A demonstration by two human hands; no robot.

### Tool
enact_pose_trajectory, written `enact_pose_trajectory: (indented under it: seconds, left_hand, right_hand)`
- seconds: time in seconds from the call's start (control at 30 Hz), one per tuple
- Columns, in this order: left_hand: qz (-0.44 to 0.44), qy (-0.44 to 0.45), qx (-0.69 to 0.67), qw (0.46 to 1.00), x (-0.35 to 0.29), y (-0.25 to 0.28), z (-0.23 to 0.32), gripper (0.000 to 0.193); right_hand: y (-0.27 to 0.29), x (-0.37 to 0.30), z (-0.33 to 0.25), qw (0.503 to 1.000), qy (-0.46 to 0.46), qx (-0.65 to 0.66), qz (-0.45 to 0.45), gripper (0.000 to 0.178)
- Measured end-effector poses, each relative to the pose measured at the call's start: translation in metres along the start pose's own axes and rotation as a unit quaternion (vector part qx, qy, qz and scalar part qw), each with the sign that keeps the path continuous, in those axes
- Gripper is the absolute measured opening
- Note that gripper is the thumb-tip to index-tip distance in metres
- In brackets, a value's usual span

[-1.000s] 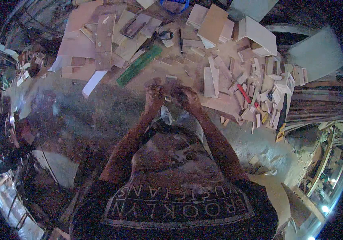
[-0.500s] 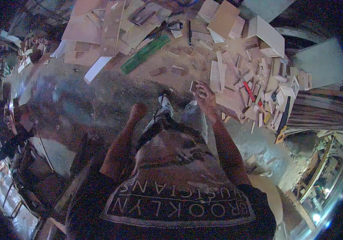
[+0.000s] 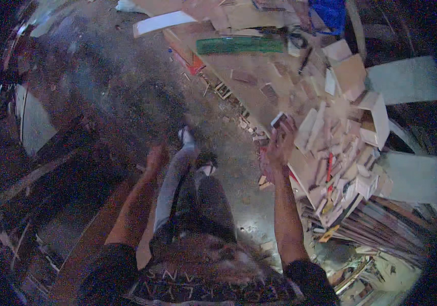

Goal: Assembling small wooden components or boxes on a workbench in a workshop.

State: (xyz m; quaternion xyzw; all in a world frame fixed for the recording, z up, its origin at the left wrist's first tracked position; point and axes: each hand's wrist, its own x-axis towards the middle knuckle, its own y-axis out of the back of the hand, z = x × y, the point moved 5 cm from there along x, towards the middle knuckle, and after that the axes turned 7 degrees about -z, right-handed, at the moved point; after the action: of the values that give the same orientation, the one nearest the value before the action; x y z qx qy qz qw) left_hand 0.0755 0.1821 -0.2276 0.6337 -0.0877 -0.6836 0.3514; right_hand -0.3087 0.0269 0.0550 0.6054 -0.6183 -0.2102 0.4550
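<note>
At the workbench's near edge, my right hand (image 3: 279, 145) has its fingers around a small rectangular block (image 3: 278, 120) with a pale face and dark edges. Its exact kind is hard to make out. To the right of that hand, thin wood offcuts (image 3: 307, 127) lie on the bench top (image 3: 251, 94). My left hand (image 3: 155, 157) hangs low over the floor beside my leg, away from the bench. Its fingers are dim and smeared, so whether they hold anything does not show.
A green board (image 3: 240, 46) and a white strip (image 3: 165, 23) lie at the bench's far side. Heaped wood scraps, a red tool (image 3: 330, 167) and a handsaw (image 3: 338, 227) cover the right part. Small scraps (image 3: 223, 91) line the bench edge. Long boards (image 3: 381, 229) are stacked below right.
My view has swung left, so the bench now appears farther right and turned. My right hand still has the small block by the bench edge. My left hand has shifted left and lower in view.
</note>
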Motion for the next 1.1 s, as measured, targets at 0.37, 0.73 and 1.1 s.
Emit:
enact_pose_trajectory:
  seconds: [0.37, 0.73, 1.1]
  left_hand:
    - [-0.043, -0.161, -0.372, 0.913, 0.147, -0.110, 0.125, 0.046]
    - [0.234, -0.232, -0.142, 0.933, 0.323, -0.163, 0.077, 0.039]
    - [0.152, -0.377, 0.080, 0.910, 0.458, -0.278, 0.216, 0.039]
  right_hand:
    - [-0.266, -0.182, 0.068, 0.939, -0.253, 0.120, -0.198, 0.046]
    - [-0.512, -0.217, 0.208, 0.790, -0.450, 0.401, -0.112, 0.040]
    - [-0.516, -0.251, 0.334, 0.928, -0.327, 0.101, -0.149, 0.057]
